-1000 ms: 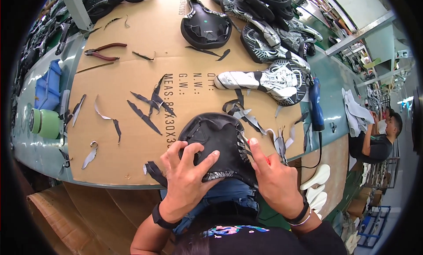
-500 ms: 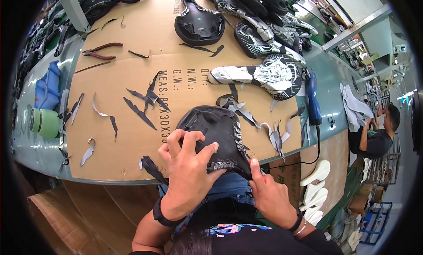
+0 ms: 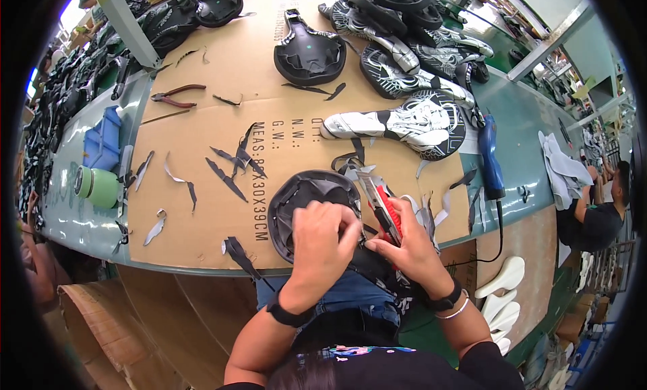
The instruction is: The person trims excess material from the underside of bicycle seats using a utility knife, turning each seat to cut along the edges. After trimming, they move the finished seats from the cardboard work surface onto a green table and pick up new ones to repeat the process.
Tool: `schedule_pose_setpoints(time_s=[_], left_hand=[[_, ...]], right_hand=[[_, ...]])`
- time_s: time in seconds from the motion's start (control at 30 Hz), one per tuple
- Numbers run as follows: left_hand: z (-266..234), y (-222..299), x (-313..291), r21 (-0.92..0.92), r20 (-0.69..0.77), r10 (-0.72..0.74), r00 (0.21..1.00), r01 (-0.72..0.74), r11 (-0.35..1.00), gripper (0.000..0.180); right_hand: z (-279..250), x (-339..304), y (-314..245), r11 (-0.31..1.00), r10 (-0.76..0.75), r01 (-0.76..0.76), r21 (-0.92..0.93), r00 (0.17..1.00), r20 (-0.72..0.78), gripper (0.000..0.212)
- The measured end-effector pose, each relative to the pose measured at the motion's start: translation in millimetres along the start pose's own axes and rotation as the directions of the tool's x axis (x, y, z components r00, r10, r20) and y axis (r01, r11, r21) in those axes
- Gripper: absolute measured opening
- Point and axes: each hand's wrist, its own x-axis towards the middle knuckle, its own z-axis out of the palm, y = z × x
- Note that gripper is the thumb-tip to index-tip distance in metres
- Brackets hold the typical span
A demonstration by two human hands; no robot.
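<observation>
A black bicycle saddle (image 3: 278, 218) lies underside up at the table's near edge, its narrow end toward my body. My left hand (image 3: 322, 238) is over it with fingers curled and closed on the saddle near its right rim; the fingertips are partly hidden. My right hand (image 3: 412, 248) grips a red utility knife (image 3: 385, 207) just right of the saddle. The knife's silver end points up and away from me. Dark cover scraps (image 3: 239, 255) lie left of the saddle, and more scraps (image 3: 350, 162) lie beyond it.
A white-and-black patterned saddle (image 3: 397, 126) lies ahead, near a pile of saddles (image 3: 391, 60). Another upturned saddle (image 3: 310, 53) is farther back. Pliers (image 3: 178, 93), a blue bin (image 3: 102, 137) and a green jar (image 3: 98, 186) stand left. A corded blue tool (image 3: 493, 157) lies right; a person (image 3: 600, 208) sits beyond.
The utility knife has come up from the saddle's near edge and now shows plainly in my right hand. My left hand's spread fingers have curled closed and moved right. The view has shifted slightly.
</observation>
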Motion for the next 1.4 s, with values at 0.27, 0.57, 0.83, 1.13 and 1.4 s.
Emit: schedule_pose_setpoints(time_s=[0.27,0.57,0.83,1.13,1.4], left_hand=[[-32.6,15.6,-47.8,-0.796,0.538,0.688,0.487,0.023,0.605,0.019],[-35.3,3.0,-74.1,-0.22,-0.037,-0.434,0.9,0.416,0.882,0.047],[-9.0,-31.0,-40.8,-0.76,-0.332,-0.662,0.672,0.226,0.61,0.062],[-50.4,-32.2,3.3,-0.644,0.239,-0.484,0.842,0.51,0.57,0.049],[-168.3,-161.6,282.9,-0.832,0.037,-0.262,0.964,0.175,0.527,0.036]], right_hand=[[22.8,5.8,-3.9,0.896,-0.335,0.273,-0.351,0.934,-0.128,0.057],[52.9,27.6,-23.5,0.878,0.011,-0.002,0.478,1.0,-0.015,0.057],[72.3,45.0,-36.7,0.722,0.025,0.013,0.691,0.999,-0.045,0.06],[55.8,51.3,-61.5,0.451,0.007,0.096,0.887,0.994,-0.111,0.042],[43.0,54.1,-32.5,0.636,0.119,0.129,0.76,0.958,-0.262,0.04]])
